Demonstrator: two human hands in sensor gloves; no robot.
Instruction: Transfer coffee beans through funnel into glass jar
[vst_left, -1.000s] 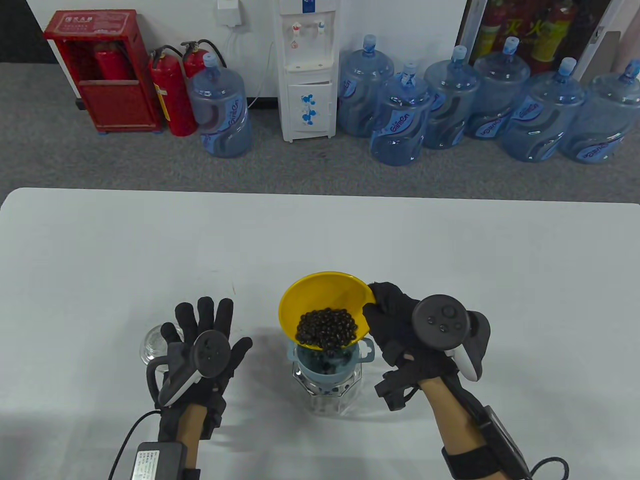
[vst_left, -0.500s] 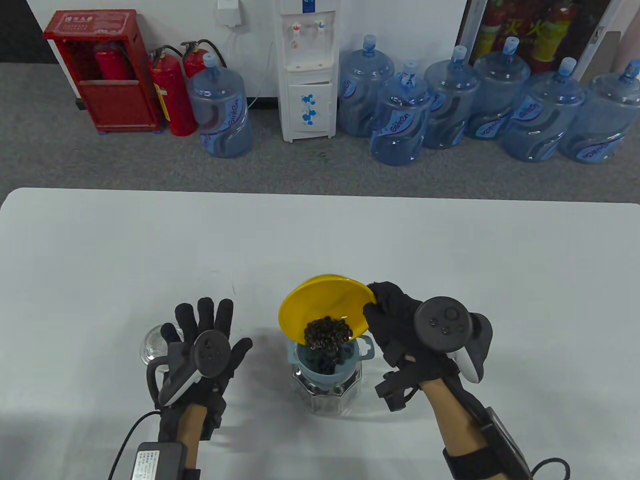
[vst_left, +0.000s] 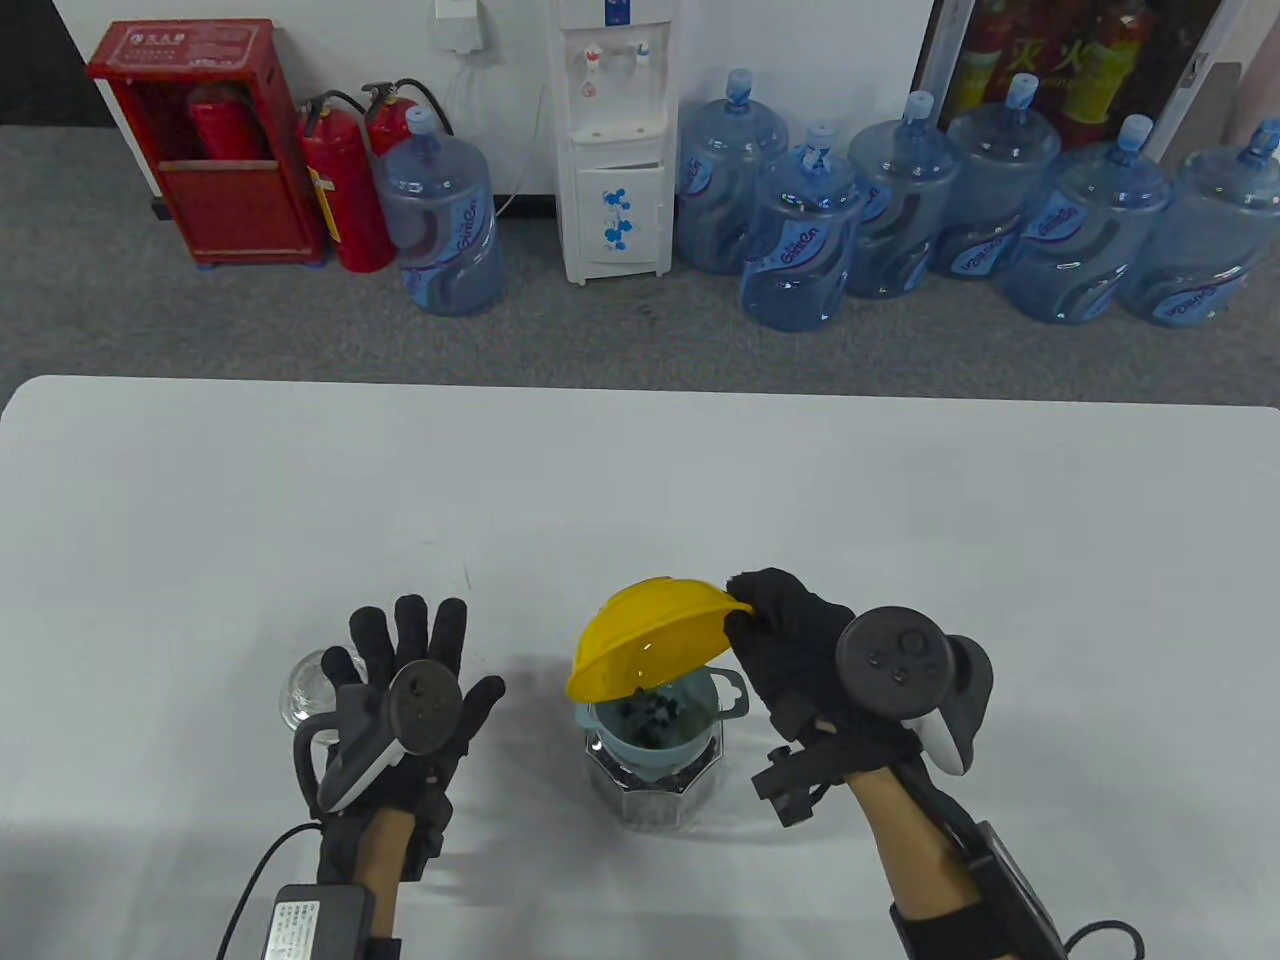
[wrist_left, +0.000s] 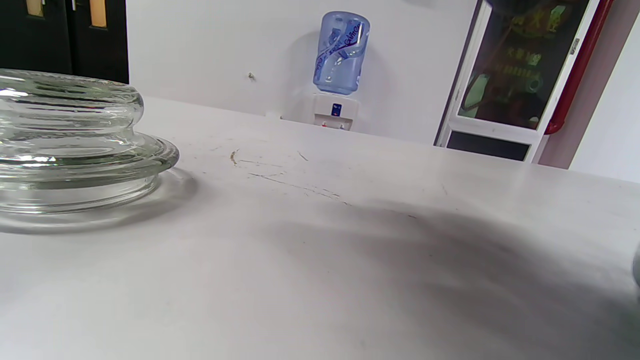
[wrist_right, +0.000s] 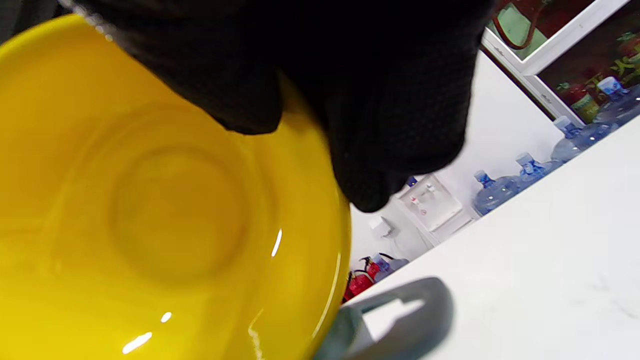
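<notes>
My right hand (vst_left: 800, 650) grips the rim of a yellow bowl (vst_left: 645, 635) and holds it tipped steeply over a blue-grey funnel (vst_left: 660, 725) that sits in a glass jar (vst_left: 655, 790). Dark coffee beans (vst_left: 650, 710) lie in the funnel and in the jar below. In the right wrist view the bowl's underside (wrist_right: 165, 220) fills the frame under my gloved fingers (wrist_right: 390, 125), with the funnel's handle (wrist_right: 415, 320) below. My left hand (vst_left: 415, 660) lies flat and open on the table, holding nothing, next to the glass lid (vst_left: 305, 690).
The glass lid (wrist_left: 65, 150) sits on the white table (vst_left: 900, 520) just left of my left hand. Water bottles, a dispenser and fire extinguishers stand on the floor beyond the table's far edge.
My right hand has tipped the yellow bowl further over the funnel. The beans have slid out of the bowl into the funnel and jar. The left hand has not moved.
</notes>
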